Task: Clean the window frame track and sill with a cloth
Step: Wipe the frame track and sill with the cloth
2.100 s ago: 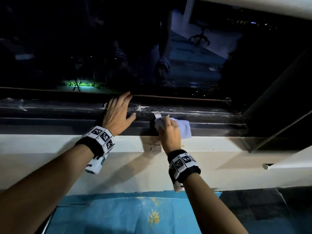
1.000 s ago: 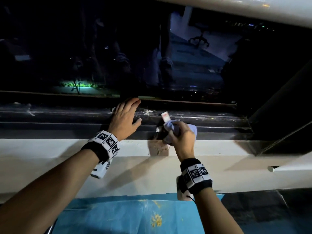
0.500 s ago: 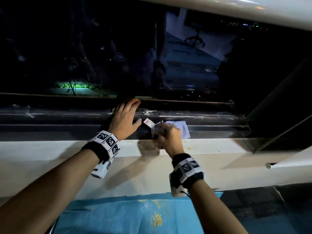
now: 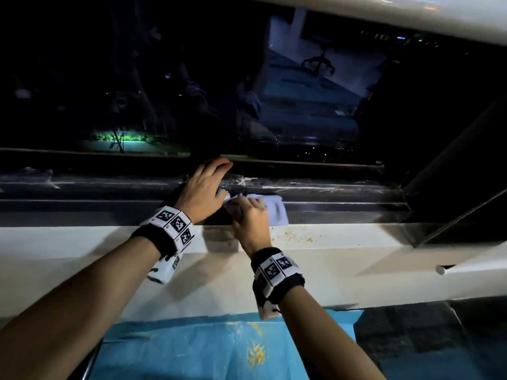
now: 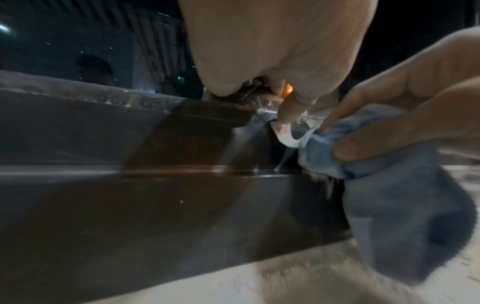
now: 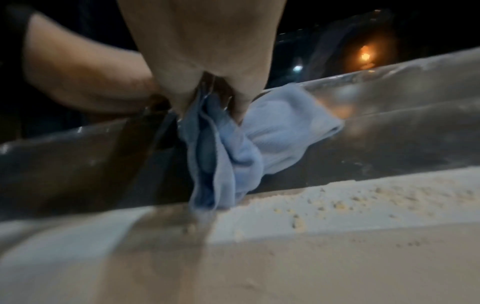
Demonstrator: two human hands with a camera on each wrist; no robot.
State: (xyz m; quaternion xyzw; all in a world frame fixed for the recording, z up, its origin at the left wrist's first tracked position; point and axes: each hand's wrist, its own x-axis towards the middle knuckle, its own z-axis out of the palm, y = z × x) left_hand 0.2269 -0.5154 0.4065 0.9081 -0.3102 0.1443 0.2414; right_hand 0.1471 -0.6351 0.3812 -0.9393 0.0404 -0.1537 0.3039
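A pale blue cloth (image 4: 274, 211) lies bunched in the dark window track (image 4: 343, 207), just above the white sill (image 4: 82, 242). My right hand (image 4: 251, 215) grips the cloth (image 6: 233, 148) between curled fingers and holds it against the track wall. My left hand (image 4: 204, 187) rests flat on the track ledge with straight fingers, its thumb close to the cloth's white tag (image 5: 288, 139). Yellowish crumbs (image 4: 295, 237) lie on the sill to the right of my right hand, also in the right wrist view (image 6: 337, 203).
The dark window pane (image 4: 192, 91) rises behind the track. A dark slanted frame bar and a twisted cord (image 4: 461, 218) close the track at the right. A blue sheet (image 4: 205, 349) with yellow stains lies below the sill. A small white peg (image 4: 440, 269) sticks out at right.
My right hand has dragged the cloth left along the track, up against the left thumb. Crumbs now show on the sill to its right. The left hand has stayed in place.
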